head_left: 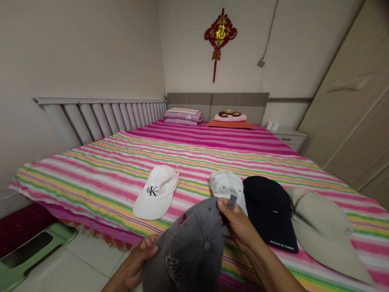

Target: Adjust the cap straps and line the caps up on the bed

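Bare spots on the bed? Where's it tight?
Free: the wide middle of the bed between the caps and the folded blankets and pillow; also left of the CK cap. Narrow gap between CK cap and white cap, above the held grey cap. Crowded: white cap, navy cap and beige hat touch or overlap at right.

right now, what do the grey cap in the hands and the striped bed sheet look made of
The grey cap looks like washed cotton twill, matte and faded, with stitched panels and embroidered lettering; the strap end pinched by the right hand may be metal, too small to tell. The striped bed sheet looks like thin woven cloth, probably cotton, matte, lying flat with soft creases.
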`<state>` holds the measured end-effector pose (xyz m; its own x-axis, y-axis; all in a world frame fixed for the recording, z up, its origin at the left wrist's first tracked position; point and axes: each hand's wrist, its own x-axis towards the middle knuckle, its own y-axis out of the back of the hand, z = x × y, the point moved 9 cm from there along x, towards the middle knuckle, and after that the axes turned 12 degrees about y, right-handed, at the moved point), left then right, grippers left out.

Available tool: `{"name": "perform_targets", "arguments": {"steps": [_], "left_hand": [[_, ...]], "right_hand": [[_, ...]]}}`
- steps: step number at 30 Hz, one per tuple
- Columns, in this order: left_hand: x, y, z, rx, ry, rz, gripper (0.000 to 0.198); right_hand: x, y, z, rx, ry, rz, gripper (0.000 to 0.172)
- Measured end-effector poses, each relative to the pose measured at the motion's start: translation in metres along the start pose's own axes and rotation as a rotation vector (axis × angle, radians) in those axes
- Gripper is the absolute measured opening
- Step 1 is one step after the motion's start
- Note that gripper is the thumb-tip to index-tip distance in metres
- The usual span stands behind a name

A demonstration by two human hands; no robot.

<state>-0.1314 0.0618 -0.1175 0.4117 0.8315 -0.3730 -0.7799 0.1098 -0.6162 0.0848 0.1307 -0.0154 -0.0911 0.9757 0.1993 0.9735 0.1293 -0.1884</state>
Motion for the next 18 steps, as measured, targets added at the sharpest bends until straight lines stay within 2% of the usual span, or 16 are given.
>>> {"name": "perform_targets", "arguments": {"steps": [2, 5, 9, 11, 14, 16, 18], "left_hand": [[-0.005, 0.01, 0.011, -0.029, -0.024, 0.054, 0.019], [-0.011, 0.019, 0.029, -0.029, -0.054, 0.116, 0.021], [-0.012, 0.023, 0.066, -0.019, -0.126, 0.177, 0.021], [-0.009, 0.019, 0.098, -0.009, -0.196, 0.183, 0.024], [-0.002, 0.003, 0.165, 0.003, -0.366, 0.182, 0.024], [0.003, -0.01, 0.21, 0.007, -0.482, 0.172, 0.016], [0.009, -0.019, 0.246, -0.024, -0.575, 0.145, 0.009]], "right_hand": [[0.005, 0.006, 0.002, -0.207, 0.077, -0.032, 0.038], [-0.001, 0.024, 0.01, -0.402, 0.119, 0.032, 0.058], [-0.029, 0.045, 0.038, -0.402, 0.055, 0.069, 0.046], [-0.045, 0.051, 0.052, -0.425, 0.047, 0.036, 0.036], [-0.067, 0.057, 0.075, -0.443, 0.005, -0.02, 0.03], [-0.078, 0.061, 0.086, -0.471, -0.002, -0.021, 0.028], [-0.086, 0.062, 0.093, -0.522, 0.007, -0.041, 0.029]]}}
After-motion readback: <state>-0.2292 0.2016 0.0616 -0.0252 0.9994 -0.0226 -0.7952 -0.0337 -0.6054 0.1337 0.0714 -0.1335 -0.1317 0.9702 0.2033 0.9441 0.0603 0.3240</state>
